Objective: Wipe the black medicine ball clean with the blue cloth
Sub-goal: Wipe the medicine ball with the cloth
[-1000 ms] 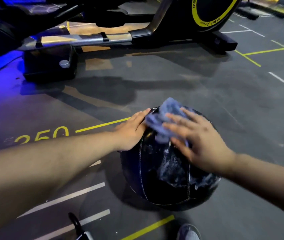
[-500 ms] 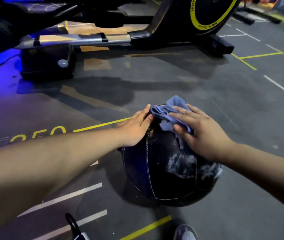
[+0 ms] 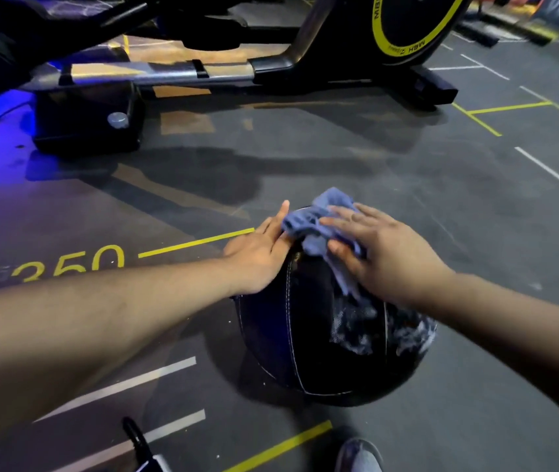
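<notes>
Contact is on the crown of the round black stitched-leather medicine ball (image 3: 305, 335), which sits on the dark grey gym floor (image 3: 424, 185) just below me. I have the right hand (image 3: 390, 264) flat on the crumpled blue microfibre cloth (image 3: 308, 221), fingers (image 3: 349, 216) straight and spread, pressing it to the ball's top. The cloth bunches out past the fingertips on the ball's far side. The left hand (image 3: 257, 253) lies flat on the ball's upper left, fingers straight, bracing it. White foamy smears (image 3: 356, 330) sit on the ball's near right face, below the right palm. I judge the next stroke should pull towards me.
</notes>
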Tool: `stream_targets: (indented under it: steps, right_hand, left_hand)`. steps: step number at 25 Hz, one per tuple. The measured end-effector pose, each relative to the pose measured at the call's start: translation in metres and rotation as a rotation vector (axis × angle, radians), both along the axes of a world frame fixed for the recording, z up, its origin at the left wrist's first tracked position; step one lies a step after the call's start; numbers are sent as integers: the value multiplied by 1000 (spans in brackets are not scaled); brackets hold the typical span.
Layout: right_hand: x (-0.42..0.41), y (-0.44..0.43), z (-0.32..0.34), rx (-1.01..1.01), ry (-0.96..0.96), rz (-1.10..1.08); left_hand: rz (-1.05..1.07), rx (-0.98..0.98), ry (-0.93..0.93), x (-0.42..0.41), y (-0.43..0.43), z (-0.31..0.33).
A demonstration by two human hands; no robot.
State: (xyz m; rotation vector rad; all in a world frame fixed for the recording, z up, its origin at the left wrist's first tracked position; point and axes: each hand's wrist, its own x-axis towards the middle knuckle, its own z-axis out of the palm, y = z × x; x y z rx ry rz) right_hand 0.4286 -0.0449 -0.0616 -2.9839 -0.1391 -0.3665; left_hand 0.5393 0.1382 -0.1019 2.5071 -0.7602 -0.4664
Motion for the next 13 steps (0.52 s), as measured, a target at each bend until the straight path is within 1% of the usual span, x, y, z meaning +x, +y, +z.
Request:
stream_targets:
  steps: [1, 2, 3, 4, 6, 7, 9, 10, 11, 12, 13]
  right_hand:
    - [6, -5, 2, 63, 15, -16]
    - [4, -7, 1, 64, 16, -5]
    - [-5, -6, -3, 5, -4, 31]
    - [-20, -2, -9, -82, -29, 105]
    - [-59, 12, -24, -250, -23, 341]
    - [-77, 18, -30, -314, -5, 470]
    - [-89, 13, -29, -378, 4, 618]
    - [-84, 5, -23, -385, 4, 629]
    - [-76, -3, -18, -364, -18, 592]
    - [-65, -13, -14, -308, -62, 500]
    - [-52, -24, -9, -210, -109, 362]
  left_hand:
    - [-3, 3, -13, 1, -1, 1]
    - [-30, 26, -40, 1, -1, 2]
    - [-39, 31, -41, 1, 1, 2]
    - [-72, 47, -47, 2, 4, 2]
    - [-88, 74, -66, 2, 11, 2]
    - [-71, 67, -66, 1, 13, 1]
    - [-54, 75, -73, 0, 12, -2]
    - [-43, 84, -74, -1, 10, -3]
    - [-31, 89, -72, -3, 7, -4]
    - [-29, 91, -77, -6, 4, -5]
    - [-33, 99, -88, -11, 1, -5]
